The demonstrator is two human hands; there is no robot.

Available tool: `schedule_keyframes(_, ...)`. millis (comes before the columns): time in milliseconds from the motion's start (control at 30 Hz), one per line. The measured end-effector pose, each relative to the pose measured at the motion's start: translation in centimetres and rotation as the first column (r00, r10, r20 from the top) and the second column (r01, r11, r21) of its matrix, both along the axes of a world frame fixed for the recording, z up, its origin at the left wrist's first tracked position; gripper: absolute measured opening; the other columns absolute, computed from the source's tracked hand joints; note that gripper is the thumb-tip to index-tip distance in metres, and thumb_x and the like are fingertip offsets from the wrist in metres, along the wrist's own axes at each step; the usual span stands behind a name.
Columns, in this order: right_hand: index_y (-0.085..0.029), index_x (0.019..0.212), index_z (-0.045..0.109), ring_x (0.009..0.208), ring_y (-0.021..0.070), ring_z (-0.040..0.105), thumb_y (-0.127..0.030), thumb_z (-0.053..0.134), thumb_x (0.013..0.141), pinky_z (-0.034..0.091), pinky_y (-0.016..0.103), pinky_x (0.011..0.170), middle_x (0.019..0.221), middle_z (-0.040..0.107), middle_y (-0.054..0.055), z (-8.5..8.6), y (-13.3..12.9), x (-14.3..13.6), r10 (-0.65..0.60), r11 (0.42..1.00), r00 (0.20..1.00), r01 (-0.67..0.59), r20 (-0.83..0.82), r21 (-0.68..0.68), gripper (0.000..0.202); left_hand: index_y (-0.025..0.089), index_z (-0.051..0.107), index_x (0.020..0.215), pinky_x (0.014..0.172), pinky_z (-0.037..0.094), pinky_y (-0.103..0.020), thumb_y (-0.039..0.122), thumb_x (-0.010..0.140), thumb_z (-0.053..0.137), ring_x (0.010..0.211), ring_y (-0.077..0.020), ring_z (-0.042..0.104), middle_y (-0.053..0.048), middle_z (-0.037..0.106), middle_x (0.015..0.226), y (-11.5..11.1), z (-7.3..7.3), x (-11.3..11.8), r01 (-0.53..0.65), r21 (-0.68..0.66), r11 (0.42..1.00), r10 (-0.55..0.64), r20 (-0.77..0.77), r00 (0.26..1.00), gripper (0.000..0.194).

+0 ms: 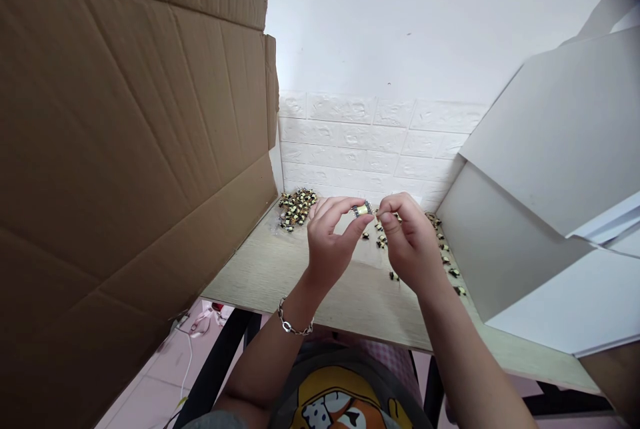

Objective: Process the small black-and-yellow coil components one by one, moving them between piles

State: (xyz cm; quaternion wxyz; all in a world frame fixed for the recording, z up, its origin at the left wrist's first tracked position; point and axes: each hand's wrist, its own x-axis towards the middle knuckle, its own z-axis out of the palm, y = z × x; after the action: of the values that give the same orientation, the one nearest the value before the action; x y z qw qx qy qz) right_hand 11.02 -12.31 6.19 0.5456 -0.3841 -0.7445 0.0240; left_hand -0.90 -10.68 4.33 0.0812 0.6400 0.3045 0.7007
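Between the thumb and fingers of my left hand (333, 232) is a small transformer (363, 210), with a yellow wrapped middle and black ends bearing metal pins. My right hand (409, 235) is closed in a pinch just right of it, close to its pinned end. Whatever those fingertips hold is too small to make out. Behind and below the hands, similar small parts (381, 242) lie scattered on the wooden table (270, 269). One loose part (394, 276) lies below my right hand.
A heap of such parts (297, 207) sits on clear plastic at the back left. Several more (453, 273) line the right side beside a white panel (525, 235). A large cardboard sheet (140, 115) stands on the left; a white brick-pattern wall (345, 129) closes the back.
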Motion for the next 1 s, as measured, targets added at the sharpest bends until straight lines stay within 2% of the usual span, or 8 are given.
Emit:
schedule_keyframes(100,-0.021,0.072,0.042,0.072,0.0122,0.046,-0.019,0.036,0.083,0.032,0.034,0.079,0.072,0.048,-0.002,-0.2,0.2,-0.2,-0.073,0.995,0.994,0.067,0.077,0.08,0.012,0.022,0.062,0.083,0.078,0.04,-0.031,0.03,0.071,0.059,0.083,-0.0142,0.054,-0.001,0.062,0.083,-0.1,0.0,0.2,0.025,-0.049,0.998,-0.023,0.044,0.999,0.014)
schedule_keyframes(233,-0.022,0.073,0.043,0.074,0.0117,0.048,-0.015,0.037,0.082,0.018,0.042,0.094,0.073,0.052,-0.003,-0.5,0.5,-0.5,-0.202,0.963,0.969,0.17,0.14,0.207,0.012,0.023,0.062,0.083,0.077,0.039,-0.029,0.03,0.07,0.06,0.081,-0.0135,0.052,-0.001,0.061,0.083,-0.3,0.1,0.4,0.071,-0.133,0.989,-0.056,0.118,0.991,0.015)
schedule_keyframes(333,-0.022,0.074,0.043,0.074,0.0114,0.049,-0.015,0.037,0.082,0.015,0.042,0.095,0.074,0.054,-0.003,-0.7,0.8,-0.5,-0.271,0.936,0.948,0.219,0.167,0.274,0.012,0.022,0.063,0.082,0.076,0.039,-0.026,0.03,0.069,0.061,0.079,-0.0118,0.052,0.0,0.061,0.082,-0.3,0.2,0.5,0.244,-0.208,0.947,-0.188,0.256,0.948,0.015)
schedule_keyframes(400,-0.023,0.075,0.044,0.075,0.0113,0.049,-0.015,0.037,0.082,0.014,0.042,0.096,0.075,0.054,-0.003,-0.8,0.9,-0.5,-0.312,0.918,0.931,0.244,0.188,0.313,0.012,0.022,0.064,0.081,0.075,0.04,-0.024,0.03,0.068,0.063,0.079,-0.0107,0.052,0.0,0.062,0.082,-0.2,0.2,0.6,0.427,-0.245,0.871,-0.31,0.4,0.862,0.015)
schedule_keyframes(467,-0.023,0.075,0.044,0.075,0.0113,0.049,-0.015,0.037,0.082,0.013,0.041,0.096,0.075,0.054,-0.004,-0.8,1.0,-0.4,-0.338,0.908,0.919,0.261,0.203,0.328,0.013,0.021,0.064,0.08,0.074,0.039,-0.023,0.029,0.066,0.064,0.077,-0.0094,0.052,0.001,0.061,0.08,-0.1,0.3,0.5,0.602,-0.254,0.757,-0.404,0.542,0.737,0.016)
schedule_keyframes(567,-0.023,0.075,0.044,0.076,0.0114,0.05,-0.016,0.037,0.082,0.012,0.041,0.096,0.075,0.055,-0.003,-0.8,1.0,-0.5,-0.348,0.908,0.918,0.279,0.192,0.314,0.012,0.018,0.064,0.079,0.073,0.038,-0.021,0.028,0.066,0.065,0.072,-0.0071,0.05,0.0,0.059,0.074,0.1,0.4,0.4,0.76,-0.232,0.607,-0.481,0.654,0.584,0.016)
schedule_keyframes(700,-0.023,0.077,0.046,0.077,0.0122,0.051,-0.019,0.038,0.082,0.012,0.041,0.096,0.076,0.056,-0.002,-0.8,0.9,-0.6,-0.331,0.92,0.932,0.285,0.146,0.27,0.01,0.017,0.064,0.078,0.071,0.036,-0.02,0.025,0.067,0.064,0.068,-0.0053,0.047,0.001,0.057,0.072,0.5,0.3,0.2,0.818,-0.213,0.534,-0.509,0.692,0.512,0.013)
schedule_keyframes(1000,-0.025,0.082,0.054,0.077,0.013,0.057,-0.026,0.049,0.079,0.014,0.041,0.096,0.08,0.062,-0.001,-0.8,1.0,-0.6,-0.34,0.912,0.932,0.294,0.126,0.288,0.007,0.018,0.063,0.079,0.069,0.036,-0.02,0.027,0.069,0.062,0.068,-0.0052,0.046,0.0,0.056,0.077,0.7,0.0,0.0,0.833,-0.225,0.505,-0.514,0.698,0.5,0.014)
